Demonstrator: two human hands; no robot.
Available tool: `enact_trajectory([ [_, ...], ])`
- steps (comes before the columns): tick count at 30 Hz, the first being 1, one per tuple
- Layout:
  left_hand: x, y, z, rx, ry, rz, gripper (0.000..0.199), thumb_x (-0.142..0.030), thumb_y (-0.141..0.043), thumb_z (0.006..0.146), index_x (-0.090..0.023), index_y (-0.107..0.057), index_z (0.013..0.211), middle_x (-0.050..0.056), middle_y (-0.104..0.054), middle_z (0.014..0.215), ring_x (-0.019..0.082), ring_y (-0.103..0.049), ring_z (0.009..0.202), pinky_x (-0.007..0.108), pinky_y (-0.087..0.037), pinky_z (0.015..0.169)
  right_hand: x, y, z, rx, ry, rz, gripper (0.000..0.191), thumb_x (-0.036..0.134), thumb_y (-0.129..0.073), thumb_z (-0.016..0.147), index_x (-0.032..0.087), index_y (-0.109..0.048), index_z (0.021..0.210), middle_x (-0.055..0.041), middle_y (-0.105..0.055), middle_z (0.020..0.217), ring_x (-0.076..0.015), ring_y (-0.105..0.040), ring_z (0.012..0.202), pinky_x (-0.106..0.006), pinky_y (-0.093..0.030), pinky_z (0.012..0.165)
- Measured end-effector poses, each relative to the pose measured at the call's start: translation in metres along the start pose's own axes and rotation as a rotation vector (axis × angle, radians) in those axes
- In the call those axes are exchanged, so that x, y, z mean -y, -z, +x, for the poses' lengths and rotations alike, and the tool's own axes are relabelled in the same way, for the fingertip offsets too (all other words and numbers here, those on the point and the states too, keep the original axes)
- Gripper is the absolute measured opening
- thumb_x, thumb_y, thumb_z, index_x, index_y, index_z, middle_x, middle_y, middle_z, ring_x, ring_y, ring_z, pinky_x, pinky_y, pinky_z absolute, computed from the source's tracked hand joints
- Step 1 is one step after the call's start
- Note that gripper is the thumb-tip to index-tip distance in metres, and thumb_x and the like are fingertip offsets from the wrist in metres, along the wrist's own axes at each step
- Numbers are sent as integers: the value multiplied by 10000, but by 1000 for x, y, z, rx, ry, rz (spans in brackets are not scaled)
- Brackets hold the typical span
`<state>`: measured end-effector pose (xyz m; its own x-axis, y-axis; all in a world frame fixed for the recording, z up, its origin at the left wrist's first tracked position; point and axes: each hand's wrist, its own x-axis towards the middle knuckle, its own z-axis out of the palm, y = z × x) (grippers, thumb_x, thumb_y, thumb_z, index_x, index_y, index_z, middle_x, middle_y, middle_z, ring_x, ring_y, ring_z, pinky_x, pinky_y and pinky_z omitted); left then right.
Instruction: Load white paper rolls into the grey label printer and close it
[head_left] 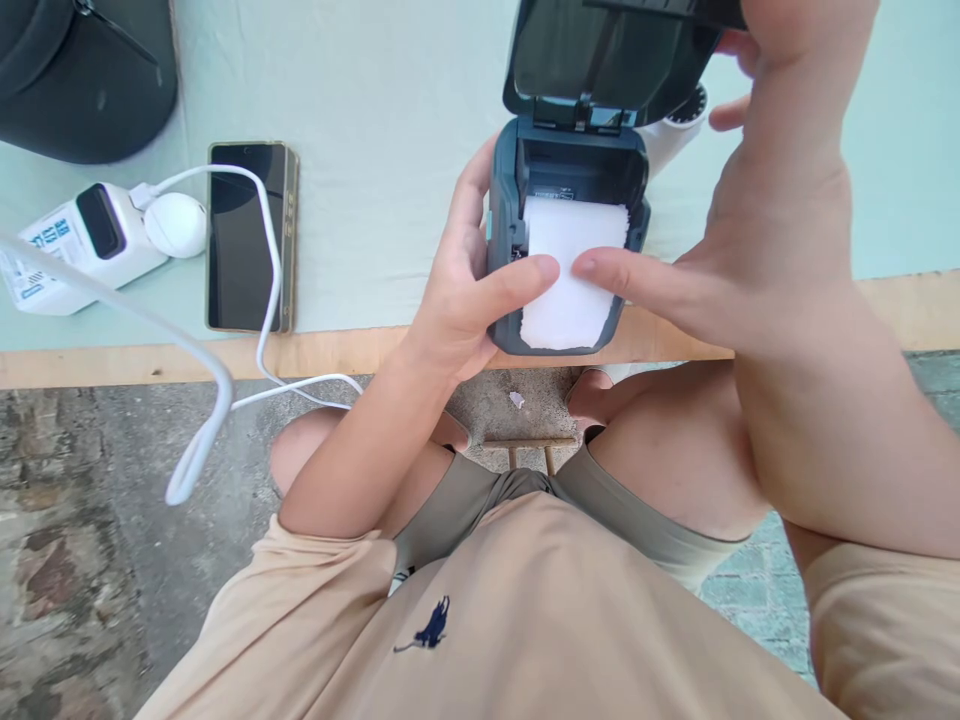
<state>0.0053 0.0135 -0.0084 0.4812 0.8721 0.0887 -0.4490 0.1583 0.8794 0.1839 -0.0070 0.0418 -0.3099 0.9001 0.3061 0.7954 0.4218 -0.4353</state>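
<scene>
A small dark printer [505, 215] is held over the table's front edge, its lid [600, 65] swung up. White paper [574, 285] lies in the compartment and hangs over the front, with a ragged end. My left hand [472, 270] is wrapped round the printer's left side, its thumb on the paper's left part. My right hand [757, 200] is at the right, with its thumb stretched onto the paper and its other fingers spread up by the lid, partly out of view. Behind the printer's right side is a white cylinder [671, 130].
On the table [360, 200] at the left are a phone [244, 240], a white power strip [67, 245] with a plug and white cable [266, 220], and a black case [90, 80]. The cable loops past the table's front edge. A paper scrap [517, 399] lies on the floor.
</scene>
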Motion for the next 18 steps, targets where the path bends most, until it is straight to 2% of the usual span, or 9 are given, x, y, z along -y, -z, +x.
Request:
enact_trajectory([
  [3,2,2,0,11,-29,-23,691,-234,-683,561,-292,-311,1140,24,-474,1148,219,-526,1021,354,-501,802,0,-1,1,2,45,46,823,462,-589,642,292,-137,1309,11,-179,1363,-209,-260,1272,-339,-345,1046],
  [5,1,1,-1,4,-6,-4,712,-223,-678,553,-283,-299,1152,29,-461,1166,219,-522,1030,358,-495,813,2,-1,3,-50,85,114,768,441,-563,675,260,-164,1305,8,-239,1335,-182,-281,1269,-327,-338,1057],
  [7,0,0,-1,-4,17,37,740,-253,-677,546,-277,-282,1171,32,-462,1171,230,-519,1051,366,-485,837,7,-1,4,-164,81,152,596,374,-499,742,226,-265,1270,7,-357,1264,-134,-380,1198,-297,-373,1025],
  [10,2,1,0,-28,18,68,813,-299,-704,500,-277,-270,1187,37,-470,1179,253,-500,1086,372,-474,860,14,0,6,-266,82,111,307,288,-422,798,190,-499,1078,9,-526,1071,-90,-491,1025,-267,-433,920],
  [12,4,2,2,-42,6,54,851,-340,-728,465,-305,-272,1182,29,-471,1190,257,-494,1087,371,-481,849,16,0,6,-234,124,84,235,281,-455,783,198,-554,979,14,-554,1024,-90,-499,996,-262,-444,885],
  [14,5,3,2,-35,21,55,871,-375,-732,467,-330,-252,1193,22,-480,1191,252,-504,1069,370,-491,834,15,0,6,-178,148,77,232,294,-496,759,218,-555,970,22,-542,1057,-90,-494,1009,-263,-443,892],
  [18,4,3,0,-6,49,79,915,-405,-706,519,-307,-170,1254,38,-475,1193,252,-524,1063,365,-499,828,12,0,5,-111,184,50,232,325,-511,748,214,-543,949,16,-522,1079,-96,-482,1026,-292,-424,926],
])
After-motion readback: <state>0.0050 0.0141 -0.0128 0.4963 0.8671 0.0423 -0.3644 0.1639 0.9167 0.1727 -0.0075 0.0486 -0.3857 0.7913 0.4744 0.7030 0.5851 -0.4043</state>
